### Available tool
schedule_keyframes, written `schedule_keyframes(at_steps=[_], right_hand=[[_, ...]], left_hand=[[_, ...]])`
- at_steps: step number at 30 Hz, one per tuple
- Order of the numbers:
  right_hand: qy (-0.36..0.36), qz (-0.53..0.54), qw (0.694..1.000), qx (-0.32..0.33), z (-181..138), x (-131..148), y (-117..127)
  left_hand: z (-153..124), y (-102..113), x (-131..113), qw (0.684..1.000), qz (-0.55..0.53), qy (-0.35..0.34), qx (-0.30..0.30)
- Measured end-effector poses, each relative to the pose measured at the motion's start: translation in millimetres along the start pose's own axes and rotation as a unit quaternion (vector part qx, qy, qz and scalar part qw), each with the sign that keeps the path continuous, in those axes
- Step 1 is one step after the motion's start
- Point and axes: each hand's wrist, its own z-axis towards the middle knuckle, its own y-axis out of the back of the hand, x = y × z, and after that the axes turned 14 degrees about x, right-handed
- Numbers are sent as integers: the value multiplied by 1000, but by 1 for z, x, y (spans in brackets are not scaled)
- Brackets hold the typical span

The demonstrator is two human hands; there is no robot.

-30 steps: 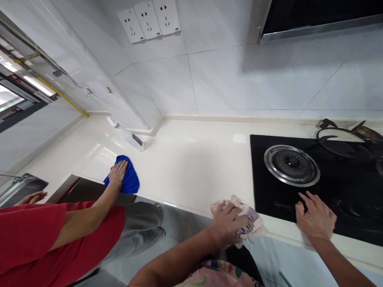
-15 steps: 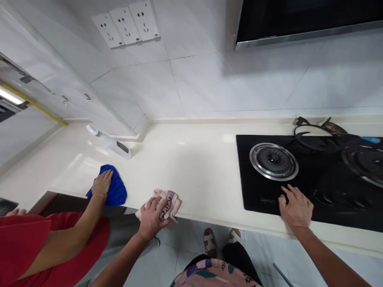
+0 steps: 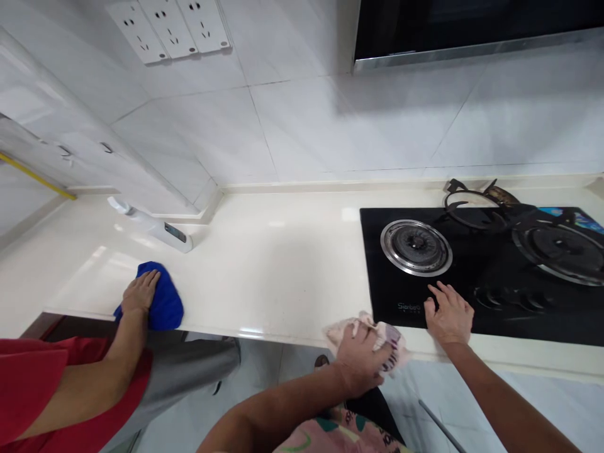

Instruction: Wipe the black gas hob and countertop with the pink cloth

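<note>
My left hand (image 3: 359, 358) is closed on a crumpled pink and white rag (image 3: 383, 338) pressed against the front edge of the cream countertop (image 3: 283, 277). Just to its right, my right hand (image 3: 448, 313) lies flat with fingers spread on the front left corner of the black glass gas hob (image 3: 495, 270). The two hands are close together, almost touching.
At the left, another person in a red top presses a hand (image 3: 138, 292) on a blue cloth (image 3: 163, 303) at the counter's edge. A white bottle (image 3: 151, 224) lies near the wall corner. A loose pan support (image 3: 472, 207) rests on the hob behind the burner (image 3: 416, 245). Wall sockets (image 3: 165, 25) sit above.
My left hand slid the rag to the right along the counter's front edge, from mid-counter to beside my right hand. My right hand stayed on the hob.
</note>
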Motion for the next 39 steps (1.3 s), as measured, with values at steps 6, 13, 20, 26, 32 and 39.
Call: schedule_keyframes(at_steps=[6,13,20,26,32,39], right_hand=[[-4,9,1000,2,0,0,0],[-7,15,1000,11,-2,-1,0],[-4,11,1000,13,0,2,3],[-5,6,1000,7,1,5,4],[-6,7,1000,19,1,6,5],[-8,10,1000,16,3,9,8]], left_hand=[[-11,-2,13,1000,2,-23,-22],[-147,-23,122,993,23,97,-56],[-265,-16,214,950,46,307,-21],[-227,-25,189,942,54,322,-79],[-98,-17,78,974,-20,214,-71],[25,-1,-5,997,-77,12,-1]])
